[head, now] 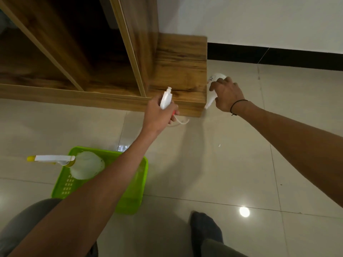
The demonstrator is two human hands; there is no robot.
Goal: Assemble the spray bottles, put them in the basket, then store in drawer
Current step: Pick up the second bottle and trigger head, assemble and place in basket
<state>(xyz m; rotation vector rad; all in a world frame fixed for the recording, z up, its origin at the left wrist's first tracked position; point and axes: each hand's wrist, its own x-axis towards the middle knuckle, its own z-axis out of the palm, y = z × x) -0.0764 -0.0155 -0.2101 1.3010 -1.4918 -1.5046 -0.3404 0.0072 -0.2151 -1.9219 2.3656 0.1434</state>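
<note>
Head view, only cam. Person crouched over a tiled floor [213,164], both arms reaching far toward a wooden cabinet [178,71].

Left hand [157,115]: fingers wrapped tight around a white trigger spray head [165,98], nozzle pointing far/up. Its dip tube [181,121] curls out below the hand, toward the right. Red bit visible at the trigger, under the fingers. Head is held in front of the cabinet's low right block, not on any bottle.

Right hand [227,94]: on top of a white bottle [215,78] lying on the floor just right of the cabinet block, close to the wall. Fingers curl over the body, thumb on the near side; looks clamped on it, though the palm hides most of the contact. Neck end of the bottle points near-left, uncapped as far as I can see. Black band [236,106] on that wrist.

Near left: green basket [141,184] on the floor, partly under the left forearm. One assembled spray bottle [87,165] lies in it, white body in the far-left corner, yellow-tipped trigger head sticking out over the left rim.

Cabinet compartments at far left are open and dark. Grey-trousered knee at bottom left, dark sock [204,229] at bottom centre.
</note>
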